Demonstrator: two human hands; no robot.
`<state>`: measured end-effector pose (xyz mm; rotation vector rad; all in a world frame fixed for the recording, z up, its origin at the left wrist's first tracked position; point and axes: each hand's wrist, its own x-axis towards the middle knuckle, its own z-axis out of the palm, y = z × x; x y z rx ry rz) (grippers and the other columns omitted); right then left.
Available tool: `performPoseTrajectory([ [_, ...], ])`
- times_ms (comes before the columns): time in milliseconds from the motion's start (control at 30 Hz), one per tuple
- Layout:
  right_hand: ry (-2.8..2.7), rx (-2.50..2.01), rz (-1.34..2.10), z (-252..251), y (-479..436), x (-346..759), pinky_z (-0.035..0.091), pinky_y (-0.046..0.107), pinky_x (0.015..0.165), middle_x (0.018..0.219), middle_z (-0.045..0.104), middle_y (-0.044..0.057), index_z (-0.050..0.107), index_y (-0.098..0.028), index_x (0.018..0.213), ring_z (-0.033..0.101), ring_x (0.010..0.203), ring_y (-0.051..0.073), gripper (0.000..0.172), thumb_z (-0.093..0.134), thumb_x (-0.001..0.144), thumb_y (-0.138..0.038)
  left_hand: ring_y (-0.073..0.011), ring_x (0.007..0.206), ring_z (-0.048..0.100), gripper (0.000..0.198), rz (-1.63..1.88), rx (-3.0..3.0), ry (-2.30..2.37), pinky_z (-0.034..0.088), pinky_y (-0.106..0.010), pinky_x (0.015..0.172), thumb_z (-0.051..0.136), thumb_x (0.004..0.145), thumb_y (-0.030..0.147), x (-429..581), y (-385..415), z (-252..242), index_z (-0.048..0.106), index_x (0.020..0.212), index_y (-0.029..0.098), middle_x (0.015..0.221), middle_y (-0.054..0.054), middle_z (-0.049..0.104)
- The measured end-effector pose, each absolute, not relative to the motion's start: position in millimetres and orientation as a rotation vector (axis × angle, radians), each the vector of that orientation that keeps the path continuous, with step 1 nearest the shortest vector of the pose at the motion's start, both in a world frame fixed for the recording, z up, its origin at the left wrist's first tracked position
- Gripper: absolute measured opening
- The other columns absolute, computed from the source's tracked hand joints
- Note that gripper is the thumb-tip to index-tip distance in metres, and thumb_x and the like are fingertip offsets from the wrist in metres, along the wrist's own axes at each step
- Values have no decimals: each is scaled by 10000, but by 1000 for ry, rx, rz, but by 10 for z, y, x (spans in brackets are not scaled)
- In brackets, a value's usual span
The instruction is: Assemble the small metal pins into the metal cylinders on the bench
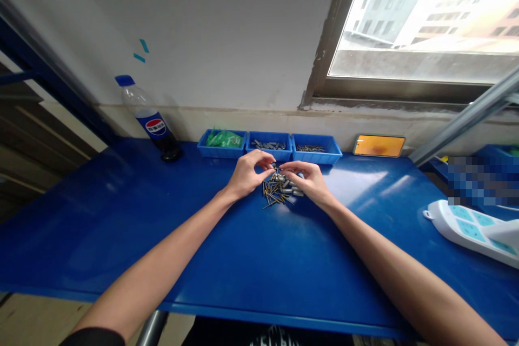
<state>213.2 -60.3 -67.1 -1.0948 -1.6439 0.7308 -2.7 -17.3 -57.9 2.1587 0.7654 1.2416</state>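
My left hand (248,174) and my right hand (307,179) come together over a small pile on the blue table. Thumb and fingers of each are pinched. What sits between the fingertips is too small and partly hidden to name. Below them lies a heap of thin brass-coloured screw-like pins (272,193). Short silvery-white cylindrical pieces (295,189) lie at the heap's right side, partly covered by my right hand.
Along the wall stand three blue bins: one with a green plastic bag (224,139), one with grey pieces (267,145), one with thin pins (310,148). A cola bottle (156,127) is at left, a phone (380,145) and a white power strip (472,230) at right.
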Motion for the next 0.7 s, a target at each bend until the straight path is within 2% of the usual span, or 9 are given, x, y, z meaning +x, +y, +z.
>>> performPoseTrajectory([
  [200, -1564, -1051, 895, -664, -598, 2144, 544, 352, 773, 965, 809, 65, 803, -209, 1043, 734, 888, 249, 259, 722, 846, -357, -152, 782, 716, 152, 1238, 2165, 762, 613, -288, 763, 760, 841, 189, -16, -202, -549, 703, 980, 172, 963, -48, 718],
  [333, -1493, -1056, 950, -690, -586, 2151, 558, 349, 751, 930, 810, 65, 818, -209, 956, 743, 830, 242, 228, 748, 823, -380, -163, 799, 723, 186, 1215, 2214, 800, 611, -297, 783, 763, 866, 280, -14, -210, -544, 718, 1011, 172, 985, -58, 739],
  [400, -1418, -1050, 959, -706, -577, 2158, 568, 354, 762, 901, 811, 63, 816, -211, 919, 749, 824, 244, 209, 758, 805, -376, -190, 886, 739, 240, 1177, 2262, 848, 607, -329, 859, 712, 918, 342, -17, -201, -559, 727, 1095, 181, 1054, -72, 764],
  [467, -1314, -1051, 911, -719, -563, 2170, 577, 366, 784, 885, 810, 61, 810, -212, 908, 754, 839, 251, 194, 751, 795, -358, -224, 1058, 727, 289, 1092, 2337, 875, 571, -381, 992, 613, 986, 378, -24, -183, -586, 729, 1174, 192, 1166, -82, 765],
  [567, -1167, -1052, 760, -729, -535, 2194, 578, 385, 805, 990, 809, 76, 799, -209, 1004, 745, 888, 257, 258, 708, 793, -326, -248, 1258, 652, 345, 912, 2478, 883, 481, -434, 1140, 488, 1043, 374, -38, -151, -634, 763, 1162, 203, 1259, -72, 746],
  [700, -1107, -1055, 716, -735, -506, 2206, 572, 396, 779, 1184, 772, 110, 742, -206, 1190, 731, 891, 257, 450, 695, 755, -311, -271, 1250, 664, 373, 778, 2559, 1026, 493, -451, 1131, 460, 1042, 352, -76, -114, -672, 795, 1104, 200, 1268, -77, 742],
])
